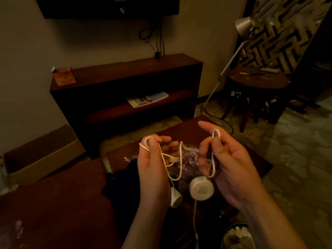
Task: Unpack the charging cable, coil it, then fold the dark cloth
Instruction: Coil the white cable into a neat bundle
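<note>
Cable (213, 162) hangs between your two hands, above the bench (179, 130), in loose white loops that are not yet wound into a coil. Your left hand (152, 168) has its fingers curled, with the thumb pinching a loop that wraps over the fingertips. Your right hand (231, 166) pinches a narrow upright loop between thumb and a finger. Its forefinger points out straight, and a strand runs down across the palm.

Two white pucks hang on the cable below your hands. The larger puck (201, 188) is just beside your right palm, and the smaller puck (175, 199) is by your left wrist. A small pale connector (173, 159) sits among the strands near your left fingers.

A crumpled clear wrapper (188, 159) lies on the bench under the gap between your hands; I cannot tell if anything is in it. The cloth (124, 177) lies unfolded in a dark heap just left of your left hand.

A bin (226, 229) below your right forearm holds pale crumpled scraps. Well to the left of your left hand an open cardboard box (45, 159) stands on the floor, its inside too dark to read. Beyond your hands a shelf (125, 72) carries an orange carton (63, 78) on top and a magazine (147, 99) lower down.
</note>
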{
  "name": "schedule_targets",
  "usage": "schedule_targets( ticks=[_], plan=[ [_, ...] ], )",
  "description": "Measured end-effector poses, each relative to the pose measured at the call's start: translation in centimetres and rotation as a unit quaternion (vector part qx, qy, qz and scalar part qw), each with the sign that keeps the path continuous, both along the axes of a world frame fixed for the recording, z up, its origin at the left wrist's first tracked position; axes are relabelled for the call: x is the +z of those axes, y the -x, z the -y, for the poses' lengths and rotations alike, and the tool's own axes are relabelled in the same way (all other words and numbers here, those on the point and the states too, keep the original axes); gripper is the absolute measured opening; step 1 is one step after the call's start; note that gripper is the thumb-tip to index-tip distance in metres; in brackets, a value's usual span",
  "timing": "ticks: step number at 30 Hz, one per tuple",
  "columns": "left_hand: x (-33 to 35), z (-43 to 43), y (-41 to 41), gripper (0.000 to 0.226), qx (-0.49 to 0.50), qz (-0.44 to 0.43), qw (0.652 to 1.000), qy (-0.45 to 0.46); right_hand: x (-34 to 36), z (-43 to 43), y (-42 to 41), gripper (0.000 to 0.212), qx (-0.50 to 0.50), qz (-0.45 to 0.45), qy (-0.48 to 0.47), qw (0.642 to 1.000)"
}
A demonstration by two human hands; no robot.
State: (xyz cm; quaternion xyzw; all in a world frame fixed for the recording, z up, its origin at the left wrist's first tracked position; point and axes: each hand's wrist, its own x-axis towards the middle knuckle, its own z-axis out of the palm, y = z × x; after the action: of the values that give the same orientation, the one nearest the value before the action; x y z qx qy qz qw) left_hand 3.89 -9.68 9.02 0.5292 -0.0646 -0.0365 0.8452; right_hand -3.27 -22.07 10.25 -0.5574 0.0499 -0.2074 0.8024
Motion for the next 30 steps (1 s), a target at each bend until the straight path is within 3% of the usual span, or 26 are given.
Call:
schedule_targets(
  ticks=[5, 8, 12, 17, 21, 26, 30],
  plan=[
    [0.6, -0.2, 0.1, 0.034, 0.008, -0.004, 1.000, 0.012, -0.7, 0.3, -0.4, 0.021, -0.156, -0.078, 0.072, 0.982],
    [0.9, -0.4, 0.3, 0.035, 0.016, 0.057, 0.998, 0.008, -1.0, -0.4, -0.5, 0.023, -0.119, -0.199, 0.064, 0.971],
    [0.7, -0.5, 0.5, 0.024, 0.044, 0.131, 0.990, -0.027, -1.2, -0.6, -0.3, 0.035, -0.062, -0.244, 0.088, 0.964],
    [-0.3, -0.6, -0.2, 0.033, 0.066, 0.153, 0.985, -0.053, -0.5, 0.3, -0.2, 0.036, -0.100, -0.157, 0.021, 0.982],
    [-0.5, -0.5, 0.1, 0.022, 0.066, 0.168, 0.980, -0.088, -0.4, 0.5, -0.1, 0.033, -0.094, -0.072, 0.034, 0.992],
    [-1.3, 0.0, 0.2, 0.024, 0.043, 0.200, 0.965, -0.166, 0.2, -1.4, 0.1, 0.024, -0.055, -0.058, 0.059, 0.995],
    [-1.8, 0.3, 0.2, 0.016, -0.010, 0.214, 0.957, -0.193, -0.4, -3.3, -0.5, 0.022, -0.100, -0.073, 0.101, 0.987]
  ],
)
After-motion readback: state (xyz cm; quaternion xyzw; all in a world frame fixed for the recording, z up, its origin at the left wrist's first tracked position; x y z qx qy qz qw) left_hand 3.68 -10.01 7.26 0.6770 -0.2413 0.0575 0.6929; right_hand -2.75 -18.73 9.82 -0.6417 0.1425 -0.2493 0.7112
